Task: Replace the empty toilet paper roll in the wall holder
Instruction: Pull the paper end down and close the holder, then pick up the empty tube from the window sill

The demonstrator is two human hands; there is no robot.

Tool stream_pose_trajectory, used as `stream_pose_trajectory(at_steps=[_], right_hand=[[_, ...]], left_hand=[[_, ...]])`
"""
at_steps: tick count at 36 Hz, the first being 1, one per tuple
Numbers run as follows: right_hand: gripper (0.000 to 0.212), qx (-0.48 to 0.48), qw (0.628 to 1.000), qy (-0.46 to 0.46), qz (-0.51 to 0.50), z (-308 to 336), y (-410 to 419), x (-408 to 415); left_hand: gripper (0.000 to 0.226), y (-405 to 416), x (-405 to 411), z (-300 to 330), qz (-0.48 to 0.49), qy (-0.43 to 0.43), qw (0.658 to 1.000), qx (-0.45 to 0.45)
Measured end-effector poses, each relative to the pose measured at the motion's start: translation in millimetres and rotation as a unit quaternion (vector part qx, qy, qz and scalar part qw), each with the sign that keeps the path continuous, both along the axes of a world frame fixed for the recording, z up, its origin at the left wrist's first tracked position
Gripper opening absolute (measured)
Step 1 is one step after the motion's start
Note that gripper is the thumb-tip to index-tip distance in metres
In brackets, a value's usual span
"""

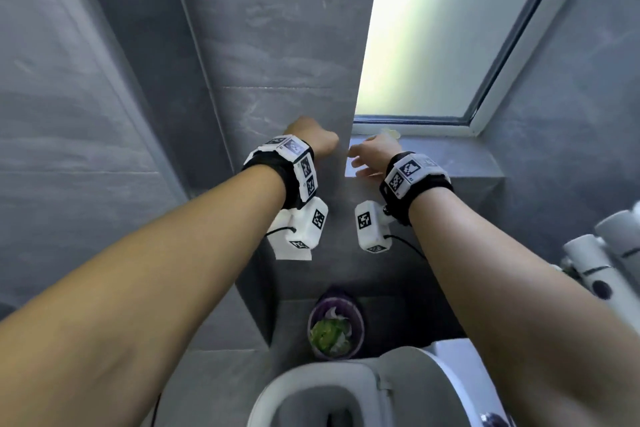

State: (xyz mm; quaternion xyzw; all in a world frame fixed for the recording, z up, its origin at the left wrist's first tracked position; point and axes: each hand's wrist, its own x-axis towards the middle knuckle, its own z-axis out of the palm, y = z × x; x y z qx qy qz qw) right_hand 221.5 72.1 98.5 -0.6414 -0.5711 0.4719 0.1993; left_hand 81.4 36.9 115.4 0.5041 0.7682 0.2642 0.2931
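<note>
Grey tiled walls (104, 114) are filling most of the view, and a frosted window (433, 28) is glowing at upper right above a grey sill (450, 156). At the bottom edge, a white toilet (329, 392) is sitting with its seat down. Both bare forearms are reaching forward and up toward the corner where the wall meets the sill. Behind the toilet, a small purple bin (335, 324) is standing on the floor, holding crumpled green and white waste. White tubes (606, 253) are crowding in at the right edge.

Each wrist is wearing a black band carrying white blocks printed with black-and-white square code patterns; no readable words are showing anywhere.

The left hand (311, 137) is curling loosely against the wall, and I cannot tell whether its fingers are holding anything. The right hand (372, 156) is hovering at the sill's edge, fingers (356, 172) spread and empty. A pale round thing (389, 132) is peeking just behind it on the sill, too hidden to identify. Neither roll nor holder is in view.
</note>
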Motion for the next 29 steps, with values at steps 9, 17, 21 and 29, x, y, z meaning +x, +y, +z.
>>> stream_pose_trajectory(at_steps=[9, 17, 21, 29], right_hand=[[0.020, 0.096, 0.994, -0.009, -0.051, 34, 18, 44], [0.015, 0.126, 0.986, -0.039, -0.106, 24, 40, 83], [0.012, 0.149, 0.978, -0.075, -0.123, 10, 56, 87], [0.019, 0.211, 0.951, -0.227, 0.001, -32, 89, 55]], left_hand=[[0.021, 40, 45, 21, -0.112, 0.042, 0.989, 0.088], [0.022, 76, 80, 13, -0.152, 0.018, 0.985, 0.081], [0.021, 90, 80, 2, -0.154, 0.027, 0.985, 0.071], [0.020, 105, 59, -20, -0.152, 0.078, 0.984, 0.058]])
